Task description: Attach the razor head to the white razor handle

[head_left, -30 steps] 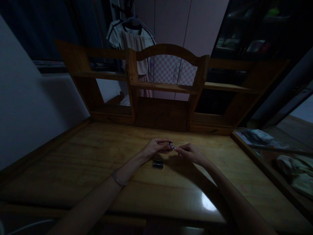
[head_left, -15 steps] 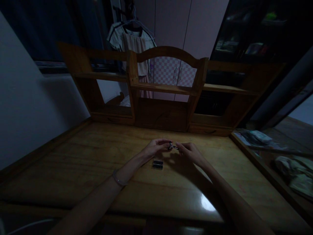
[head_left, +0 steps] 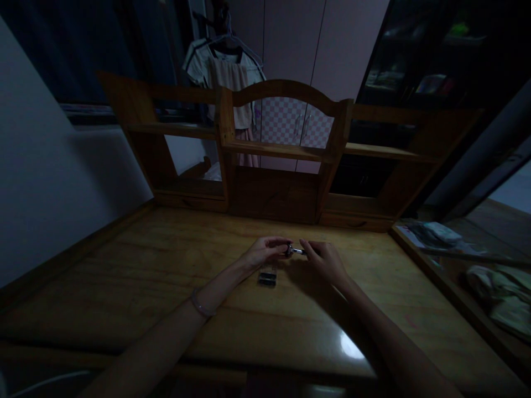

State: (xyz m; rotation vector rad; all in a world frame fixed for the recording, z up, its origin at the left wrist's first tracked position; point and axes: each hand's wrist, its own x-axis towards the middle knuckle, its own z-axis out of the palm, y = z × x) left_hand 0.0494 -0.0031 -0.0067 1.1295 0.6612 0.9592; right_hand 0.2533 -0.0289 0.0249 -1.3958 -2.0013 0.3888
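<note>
My left hand (head_left: 265, 251) pinches a small dark, shiny piece (head_left: 289, 251) between thumb and fingers above the wooden table. A slim silver rod with a dark end (head_left: 298, 251) meets that piece from the right. My right hand (head_left: 326, 260) is closed on the rod's dark end, thumb on top. Whether the two parts are joined or only touching I cannot tell; they are too small and dim. Just below my left hand, a small clear case (head_left: 267, 278) with two dark strips in it lies on the tabletop.
A wooden shelf unit (head_left: 276, 146) with drawers stands along the table's (head_left: 186, 243) back edge. To the left is a pale wall (head_left: 37, 182). Beyond the table's right edge lie folded cloth (head_left: 498, 293) and bagged items (head_left: 440, 232). Clothes (head_left: 232, 72) hang behind the shelves.
My right hand has shifted slightly right, and the rod now lies straighter and shows more of its length. My left hand stays nearly in place.
</note>
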